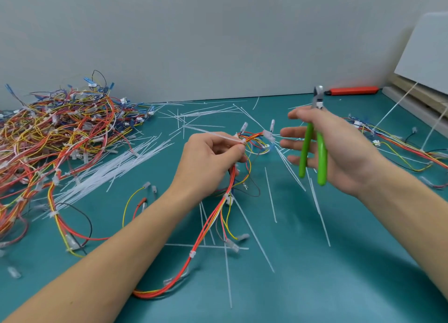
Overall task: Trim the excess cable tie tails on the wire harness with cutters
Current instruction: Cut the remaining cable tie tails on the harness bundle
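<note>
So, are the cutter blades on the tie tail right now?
No, the right hand holds the green cutters raised, blades up, apart from the tail by the left hand.

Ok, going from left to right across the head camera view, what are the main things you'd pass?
Pile of wire harnesses → bundle of loose white cable ties → left hand pinching the harness at a tie → right hand with the green-handled cutters → white board leaning at the far right.
</note>
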The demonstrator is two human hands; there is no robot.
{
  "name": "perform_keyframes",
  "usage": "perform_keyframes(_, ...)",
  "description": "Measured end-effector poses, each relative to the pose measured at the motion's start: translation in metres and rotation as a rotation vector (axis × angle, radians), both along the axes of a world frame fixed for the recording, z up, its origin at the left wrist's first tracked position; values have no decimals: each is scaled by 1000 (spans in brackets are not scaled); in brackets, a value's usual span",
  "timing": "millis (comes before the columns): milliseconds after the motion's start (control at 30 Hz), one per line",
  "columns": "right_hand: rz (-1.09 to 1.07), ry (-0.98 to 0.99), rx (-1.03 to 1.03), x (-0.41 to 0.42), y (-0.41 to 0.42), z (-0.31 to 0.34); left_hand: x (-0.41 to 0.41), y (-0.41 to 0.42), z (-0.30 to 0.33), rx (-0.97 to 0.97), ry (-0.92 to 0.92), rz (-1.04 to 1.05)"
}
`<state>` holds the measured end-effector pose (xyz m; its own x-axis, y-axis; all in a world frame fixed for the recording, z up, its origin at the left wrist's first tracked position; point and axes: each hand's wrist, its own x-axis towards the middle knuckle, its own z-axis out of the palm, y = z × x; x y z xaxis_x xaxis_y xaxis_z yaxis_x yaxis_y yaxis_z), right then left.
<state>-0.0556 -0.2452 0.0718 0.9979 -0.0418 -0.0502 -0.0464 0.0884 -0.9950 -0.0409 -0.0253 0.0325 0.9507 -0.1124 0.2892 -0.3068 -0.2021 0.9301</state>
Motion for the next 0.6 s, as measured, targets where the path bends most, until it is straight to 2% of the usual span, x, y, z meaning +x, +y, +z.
perform_keyframes(67,107,126,81,1,-12,5,2,1,0,-25,-40,50)
perform_keyframes(200,606,368,382,-3,-21,8,4,2,-2,-131,-31,128)
perform_keyframes(333,958,342,507,-8,-15,2,8,4,-2,-288,157,154)
perform_keyframes(433,991,332,497,-9,-8,1,12,8,-1,-398,244,134)
perform_keyframes(500,989,356,419,-10,-2,-2,13,8,-1,-443,253,122)
perform_keyframes(600,1100,430,371,-15,5,-10,11,5,-2,-466,255,99)
